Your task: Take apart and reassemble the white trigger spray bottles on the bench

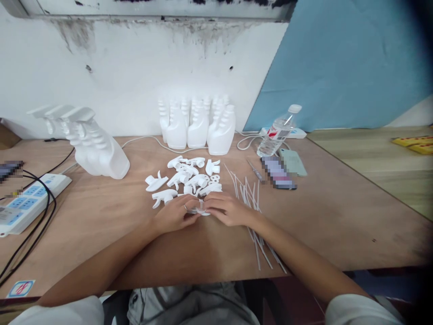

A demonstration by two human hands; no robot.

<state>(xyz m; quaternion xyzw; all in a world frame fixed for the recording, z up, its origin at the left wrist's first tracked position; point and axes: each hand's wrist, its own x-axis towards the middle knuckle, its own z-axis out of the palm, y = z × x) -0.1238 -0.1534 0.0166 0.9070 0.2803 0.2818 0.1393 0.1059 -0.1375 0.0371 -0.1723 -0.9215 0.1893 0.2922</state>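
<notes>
My left hand (pixel 176 213) and my right hand (pixel 227 208) meet at the table's middle, fingers curled around a small white plastic spray-head part (pixel 200 209) held between them. A ring shows on my left hand. Just beyond lies a pile of white trigger spray heads (pixel 184 178) and small caps. Several thin white dip tubes (pixel 248 192) lie spread to the right, partly under my right forearm.
White empty spray bottles (pixel 198 124) stand at the back wall; assembled bottles (pixel 91 144) lie at the left. A power strip (pixel 29 198) with black cables sits far left. A water bottle (pixel 275 135), two phones (pixel 286 169) and a small screwdriver (pixel 254 170) lie at the right.
</notes>
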